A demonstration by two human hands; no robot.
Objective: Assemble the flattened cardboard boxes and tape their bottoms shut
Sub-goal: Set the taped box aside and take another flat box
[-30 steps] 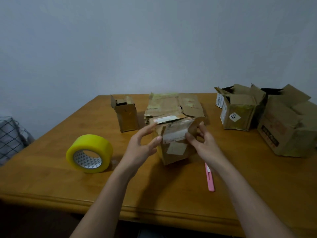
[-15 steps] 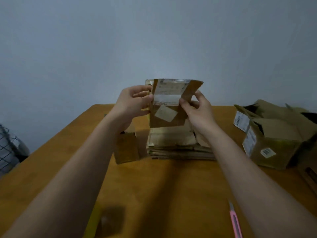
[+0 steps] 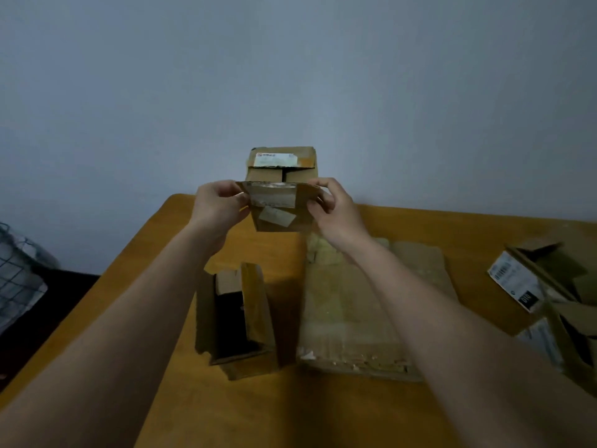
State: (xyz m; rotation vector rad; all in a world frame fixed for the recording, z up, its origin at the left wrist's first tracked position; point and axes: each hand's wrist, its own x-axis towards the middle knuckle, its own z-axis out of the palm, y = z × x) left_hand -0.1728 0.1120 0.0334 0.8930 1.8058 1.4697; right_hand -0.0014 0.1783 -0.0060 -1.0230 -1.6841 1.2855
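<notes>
table: wooden; its far edge meets the wall just behind the raised hands, its left edge drops to dark floor. Open room lies in the near middle, between the 2 forearms.
flat stack: flattened boxes piled right of centre, under the right forearm. Judged: next blanks come from here.
open boxes: at least 1 labelled box at the right edge, flaps up. Keep the right elbow off them.
narrow box: stands open-topped just left of the stack, below the left wrist.
small box: held in the air above the table's far end, squared up, 1 end facing the camera with flaps part-open.
left hand: fingers curled, pinching the near flap's left corner.
right hand: pinches the right corner likewise.
step, judged: fold short flaps in first, long flaps over, seam tight. Lowering the box onto the open patch should ease taping.
</notes>
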